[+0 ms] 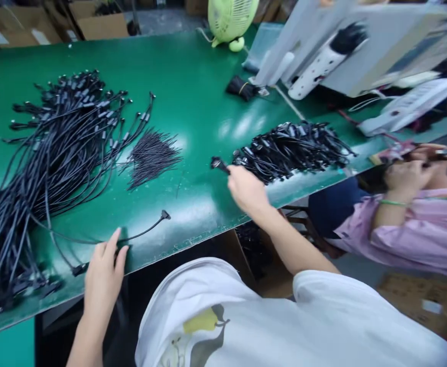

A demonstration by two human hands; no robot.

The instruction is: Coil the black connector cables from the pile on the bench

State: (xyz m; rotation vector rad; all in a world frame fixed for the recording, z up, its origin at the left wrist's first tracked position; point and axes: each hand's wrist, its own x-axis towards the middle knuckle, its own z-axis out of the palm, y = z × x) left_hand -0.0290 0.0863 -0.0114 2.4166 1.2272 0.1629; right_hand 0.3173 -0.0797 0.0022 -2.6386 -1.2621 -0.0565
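My left hand rests at the table's front edge, thumb and index finger apart, with the fingertips beside a single black cable that ends in a flat connector. That cable runs back towards a large spread of long black cables on the left. In my right hand is a bundled black cable, its connector end sticking out past the fingers. Just right of this hand lies a pile of bundled cables. Between the two piles sits a heap of short black ties.
A green fan stands at the back of the green table. Farther right are a banded black bundle, a white spotted cylinder and grey equipment. A co-worker in a pink sleeve sits close on the right, hands at the table.
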